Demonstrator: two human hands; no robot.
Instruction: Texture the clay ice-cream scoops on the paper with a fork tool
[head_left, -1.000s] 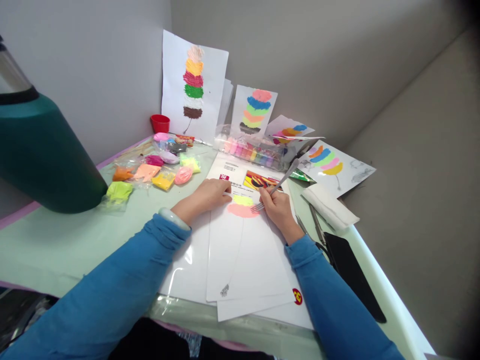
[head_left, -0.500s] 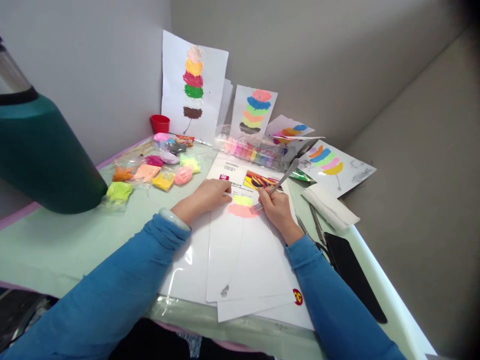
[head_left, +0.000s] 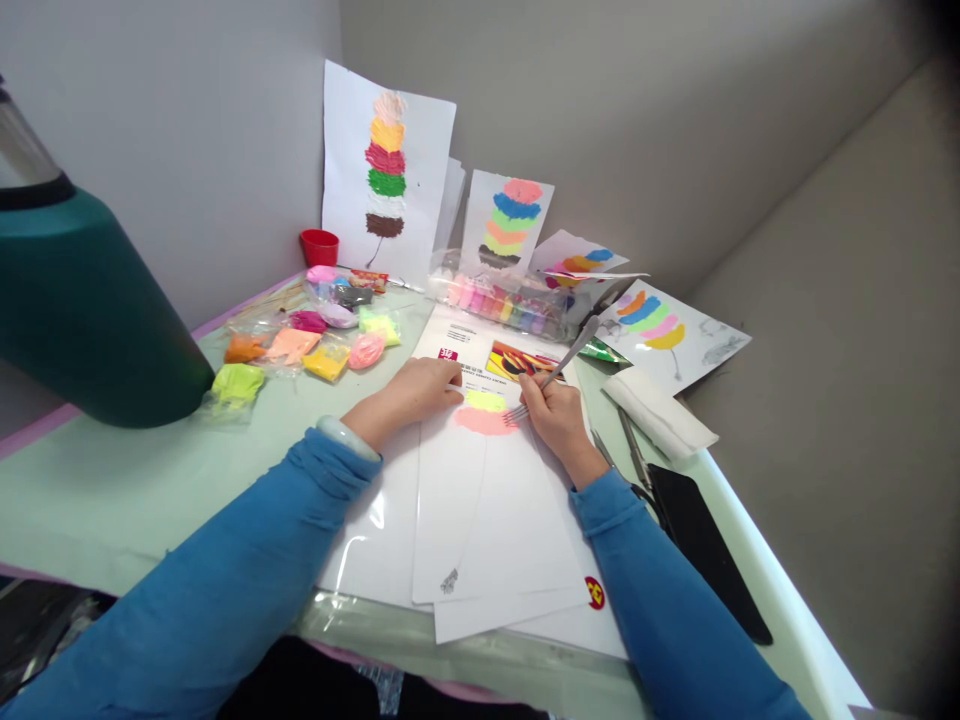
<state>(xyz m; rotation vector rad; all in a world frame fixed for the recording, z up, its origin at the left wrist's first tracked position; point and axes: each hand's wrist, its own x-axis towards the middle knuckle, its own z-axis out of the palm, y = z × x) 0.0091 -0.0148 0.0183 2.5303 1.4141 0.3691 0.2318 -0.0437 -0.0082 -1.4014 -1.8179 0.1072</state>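
Observation:
A white sheet [head_left: 487, 510] lies in front of me with a thin drawn stem and two smeared clay patches: a pink one [head_left: 480, 422] and a yellow-green one [head_left: 485, 401] above it. My right hand [head_left: 555, 415] is closed round a metal fork [head_left: 559, 368]; its tines touch the right edge of the pink patch. My left hand [head_left: 416, 390] rests fingers-down on the sheet's top left, pressing it flat beside the patches.
Bags of coloured clay [head_left: 307, 335] lie at the left. A clear box of clay sticks [head_left: 506, 300] stands behind the sheet. Finished clay pictures [head_left: 386, 165] lean on the wall. A green flask [head_left: 82, 300] stands far left; a folded tissue [head_left: 660, 412], metal tools [head_left: 634, 455] and black case [head_left: 705, 550] lie right.
My right hand with the fork has shifted very slightly at the edge of the pink patch. My left hand has stayed where it was.

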